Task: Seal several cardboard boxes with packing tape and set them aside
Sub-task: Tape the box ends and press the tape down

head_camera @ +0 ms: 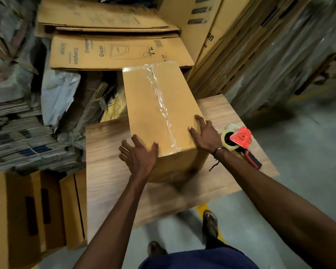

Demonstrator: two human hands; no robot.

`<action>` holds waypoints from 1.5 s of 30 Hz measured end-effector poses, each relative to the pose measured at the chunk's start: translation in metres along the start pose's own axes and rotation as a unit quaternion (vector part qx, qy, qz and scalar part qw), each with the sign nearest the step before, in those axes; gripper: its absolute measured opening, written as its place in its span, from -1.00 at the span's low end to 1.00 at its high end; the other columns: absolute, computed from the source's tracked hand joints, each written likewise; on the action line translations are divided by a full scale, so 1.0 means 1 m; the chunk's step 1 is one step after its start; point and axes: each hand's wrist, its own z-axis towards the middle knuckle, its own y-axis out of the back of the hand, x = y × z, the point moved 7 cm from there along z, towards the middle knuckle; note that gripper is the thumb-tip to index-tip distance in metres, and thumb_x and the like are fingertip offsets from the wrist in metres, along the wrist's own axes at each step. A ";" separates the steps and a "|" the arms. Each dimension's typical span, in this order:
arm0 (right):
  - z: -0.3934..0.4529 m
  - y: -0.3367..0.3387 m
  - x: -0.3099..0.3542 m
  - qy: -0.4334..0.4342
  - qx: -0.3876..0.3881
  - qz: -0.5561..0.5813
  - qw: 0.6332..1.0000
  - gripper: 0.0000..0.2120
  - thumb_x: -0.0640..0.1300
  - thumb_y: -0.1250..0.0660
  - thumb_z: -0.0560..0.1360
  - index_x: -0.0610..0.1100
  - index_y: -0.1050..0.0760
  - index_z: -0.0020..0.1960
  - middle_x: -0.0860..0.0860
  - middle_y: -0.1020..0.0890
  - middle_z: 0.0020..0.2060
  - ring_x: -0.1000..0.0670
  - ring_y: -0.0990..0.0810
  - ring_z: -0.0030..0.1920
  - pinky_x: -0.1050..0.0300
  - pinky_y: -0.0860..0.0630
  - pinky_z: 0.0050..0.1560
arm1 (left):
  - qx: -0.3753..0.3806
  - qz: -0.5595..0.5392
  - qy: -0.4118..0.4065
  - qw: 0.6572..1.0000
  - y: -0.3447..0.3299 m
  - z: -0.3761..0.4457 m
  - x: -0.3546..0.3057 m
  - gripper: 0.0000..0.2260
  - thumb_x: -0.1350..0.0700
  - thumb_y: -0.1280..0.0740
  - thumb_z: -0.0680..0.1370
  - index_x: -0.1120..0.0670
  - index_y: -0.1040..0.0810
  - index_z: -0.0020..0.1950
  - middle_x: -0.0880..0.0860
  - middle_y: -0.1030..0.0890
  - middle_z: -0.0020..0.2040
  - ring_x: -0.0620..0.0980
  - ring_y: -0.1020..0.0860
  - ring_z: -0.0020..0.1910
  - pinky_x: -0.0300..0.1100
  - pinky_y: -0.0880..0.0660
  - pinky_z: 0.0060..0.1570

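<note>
On table (112, 183) | left hand (138, 154), right hand (205, 135) spread flat (arms outstretched) against taped box (159, 105)

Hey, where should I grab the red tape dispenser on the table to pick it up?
Take the tape dispenser by its red-and-dark handle, which sticks out toward you at the table's right edge. Come in from the near right side with the right hand; the tape roll and red blade guard face away.
</note>
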 end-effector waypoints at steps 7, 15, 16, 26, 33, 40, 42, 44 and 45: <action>0.010 0.064 -0.101 -0.023 -0.079 0.118 0.990 -0.47 0.34 -0.12 0.61 0.02 -0.40 0.41 -0.12 -0.65 0.18 -0.09 -0.65 0.05 -0.08 -0.56 0.11 | 0.014 -0.209 -0.210 0.955 -0.014 -0.009 -0.167 -0.76 0.08 -0.41 0.56 0.08 -0.49 0.19 0.06 -0.51 0.17 0.00 -0.57 0.07 -0.10 -0.53 0.04; 0.014 0.053 -0.302 -0.209 0.032 0.054 0.976 -0.57 0.03 -0.42 0.58 -0.27 -0.49 0.27 -0.32 -0.60 0.17 -0.33 -0.58 0.19 -0.07 -0.48 0.14 | 0.210 -0.176 -0.197 0.941 -0.148 -0.012 -0.316 -0.91 0.18 -0.43 0.51 0.12 -0.59 0.00 0.11 -0.62 0.06 0.05 -0.61 -0.01 -0.11 -0.50 0.01; 0.013 0.045 -0.313 -0.221 0.064 0.046 0.972 -0.54 0.04 -0.43 0.57 -0.27 -0.47 0.29 -0.32 -0.58 0.19 -0.33 -0.58 0.22 -0.06 -0.48 0.14 | 0.228 -0.155 -0.185 0.943 -0.167 -0.011 -0.322 -0.90 0.17 -0.43 0.51 0.13 -0.61 0.01 0.11 -0.63 0.06 0.06 -0.60 0.03 -0.13 -0.46 -0.02; 0.013 -0.023 -0.339 -0.252 0.169 0.032 0.952 -0.60 0.00 -0.32 0.60 -0.19 -0.37 0.33 -0.27 -0.51 0.28 -0.38 -0.45 0.36 -0.24 -0.41 0.31 | 0.287 -0.066 -0.064 0.954 -0.258 -0.010 -0.295 -0.83 0.11 -0.41 0.58 0.18 -0.67 0.08 0.15 -0.69 0.11 0.13 -0.61 0.15 -0.16 -0.44 0.02; 0.024 0.014 -0.324 -0.213 0.093 -0.041 0.972 -0.68 0.07 -0.25 0.57 -0.13 -0.45 0.19 -0.22 -0.60 0.15 -0.31 -0.50 0.26 -0.18 -0.39 0.24 | 0.350 -0.038 -0.030 0.935 -0.270 -0.020 -0.270 -0.83 0.10 -0.27 0.50 0.10 -0.60 0.00 0.30 -0.69 0.09 0.27 -0.66 0.10 0.00 -0.60 0.11; 0.063 0.097 -0.312 -0.124 0.121 -0.005 0.985 -0.24 0.46 0.11 0.52 -0.10 -0.63 -0.14 -0.10 -0.69 -0.19 -0.21 -0.66 -0.07 0.00 -0.47 -0.12 | 0.442 -0.179 0.111 0.872 -0.286 -0.037 -0.261 -0.72 0.34 -0.14 0.68 0.21 -0.50 -0.19 0.26 -0.57 -0.13 0.09 -0.62 -0.28 -0.06 -0.64 -0.19; 0.075 0.124 -0.296 -0.102 0.141 0.044 0.984 -0.17 0.50 0.14 0.56 -0.10 -0.63 -0.21 0.00 -0.69 -0.31 -0.05 -0.66 -0.23 0.04 -0.51 -0.15 | 0.436 -0.257 0.142 0.851 -0.281 -0.040 -0.275 -0.71 0.34 -0.11 0.69 0.23 -0.49 -0.18 0.20 -0.57 -0.20 0.07 -0.59 -0.26 -0.17 -0.61 -0.31; 0.082 0.146 -0.274 -0.086 0.159 0.109 0.978 -0.13 0.54 0.16 0.56 -0.11 -0.61 -0.22 0.05 -0.66 -0.39 0.07 -0.58 -0.39 0.12 -0.46 -0.25 | 0.416 -0.349 0.180 0.820 -0.269 -0.043 -0.292 -0.73 0.32 -0.08 0.71 0.28 -0.52 -0.08 0.19 -0.62 -0.23 0.10 -0.62 -0.21 -0.16 -0.63 -0.27; 0.084 0.154 -0.261 -0.072 0.169 0.135 0.974 -0.13 0.55 0.17 0.55 -0.11 -0.60 -0.22 0.05 -0.64 -0.40 0.08 -0.53 -0.43 0.14 -0.43 -0.29 | 0.394 -0.396 0.197 0.805 -0.261 -0.042 -0.298 -0.74 0.31 -0.05 0.71 0.30 -0.52 0.00 0.21 -0.64 -0.20 0.11 -0.64 -0.18 -0.15 -0.64 -0.22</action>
